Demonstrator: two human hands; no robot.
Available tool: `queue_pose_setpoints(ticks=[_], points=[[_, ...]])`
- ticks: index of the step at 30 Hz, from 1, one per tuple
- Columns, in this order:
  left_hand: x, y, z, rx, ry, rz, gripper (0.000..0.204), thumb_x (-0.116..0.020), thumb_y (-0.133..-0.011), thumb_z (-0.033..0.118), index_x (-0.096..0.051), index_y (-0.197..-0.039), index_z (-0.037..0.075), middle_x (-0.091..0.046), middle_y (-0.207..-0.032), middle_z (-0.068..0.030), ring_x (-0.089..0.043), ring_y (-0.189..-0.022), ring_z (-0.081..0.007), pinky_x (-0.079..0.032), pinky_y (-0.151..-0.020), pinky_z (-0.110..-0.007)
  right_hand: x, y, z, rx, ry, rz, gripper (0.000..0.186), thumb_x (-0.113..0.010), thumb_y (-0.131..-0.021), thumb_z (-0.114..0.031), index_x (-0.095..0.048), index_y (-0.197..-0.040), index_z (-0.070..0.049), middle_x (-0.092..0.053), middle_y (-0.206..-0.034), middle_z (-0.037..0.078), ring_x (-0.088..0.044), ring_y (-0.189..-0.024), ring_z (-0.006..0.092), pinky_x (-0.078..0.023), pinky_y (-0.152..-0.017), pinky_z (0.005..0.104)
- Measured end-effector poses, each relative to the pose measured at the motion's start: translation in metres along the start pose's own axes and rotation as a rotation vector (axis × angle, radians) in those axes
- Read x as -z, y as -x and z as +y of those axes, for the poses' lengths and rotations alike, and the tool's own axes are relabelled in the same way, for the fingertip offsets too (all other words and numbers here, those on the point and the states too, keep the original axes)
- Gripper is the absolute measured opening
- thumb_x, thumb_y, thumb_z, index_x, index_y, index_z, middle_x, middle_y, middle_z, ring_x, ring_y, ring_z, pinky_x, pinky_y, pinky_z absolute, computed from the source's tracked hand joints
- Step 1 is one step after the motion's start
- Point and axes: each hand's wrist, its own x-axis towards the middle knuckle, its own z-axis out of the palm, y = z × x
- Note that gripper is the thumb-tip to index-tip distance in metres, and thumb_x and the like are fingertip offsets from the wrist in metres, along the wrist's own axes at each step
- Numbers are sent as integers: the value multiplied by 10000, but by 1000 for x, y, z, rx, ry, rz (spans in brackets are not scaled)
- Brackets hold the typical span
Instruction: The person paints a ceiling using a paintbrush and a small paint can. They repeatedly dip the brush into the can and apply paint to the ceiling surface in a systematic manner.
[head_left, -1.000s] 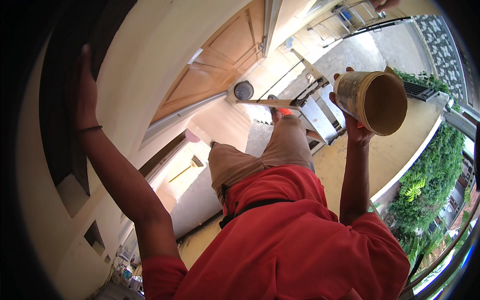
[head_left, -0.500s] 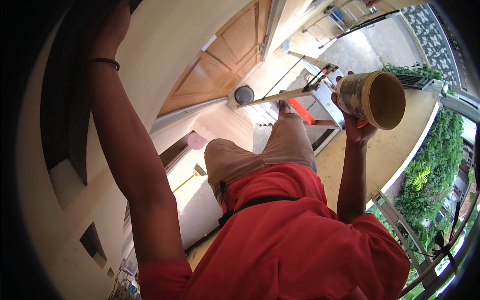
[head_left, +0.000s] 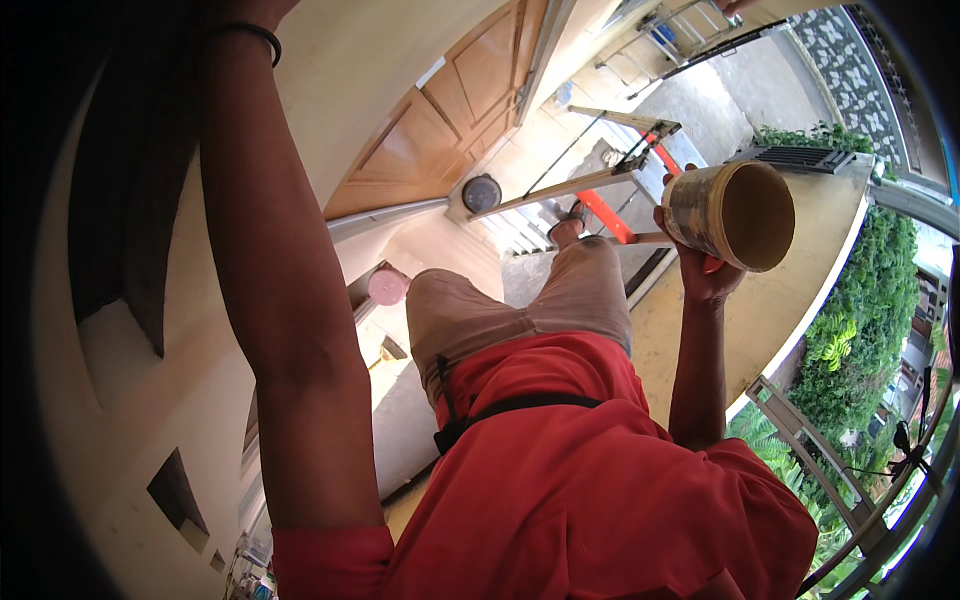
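Note:
My right hand [head_left: 706, 274] is closed round a worn, cream-coloured plastic bucket [head_left: 690, 212], held out to the right. The bucket is tilted so its round mouth faces right, and its inner wall looks stained. Something small and orange [head_left: 712, 264] shows by the palm. My left arm reaches up along the cream wall [head_left: 370, 60], a dark band [head_left: 245, 32] round its wrist. Only the base of my left hand [head_left: 258, 10] shows at the top edge; its fingers and anything in them are hidden.
A folding stepladder [head_left: 570, 190] with red braces [head_left: 605, 216] stands beyond my legs. Nearby are a brown panelled door [head_left: 440, 130], a dark round container [head_left: 482, 194] and a pink round object [head_left: 388, 286]. A low wall [head_left: 790, 310] and hedge [head_left: 870, 300] run along the right.
My left arm has moved up and slightly right, taking more of the hand out of view. The bucket in my right hand has shifted slightly left and down.

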Motion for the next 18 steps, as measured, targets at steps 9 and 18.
queue_pose_setpoints(ticks=[9,18], points=[[-12,-17,-10,-37,-34,-39,737,-211,-1179,611,-578,-1610,139,-531,-1679,-160,-435,-1567,-471,-284,-1322,-578,6,-12,-5,-32,-33,16,808,-604,-1060,-637,-415,-1699,-180,-275,-1771,288,-239,-1608,612,-301,-1208,851],[16,-2,5,-157,86,-182,690,-199,-1224,455,-346,-1683,-39,-413,-1730,-273,-423,-1597,-416,-266,-1345,-426,26,-47,-35,-90,-26,7,768,-709,-1030,-561,-486,-1657,-179,-275,-1766,284,-200,-1621,609,-299,-1204,874]])
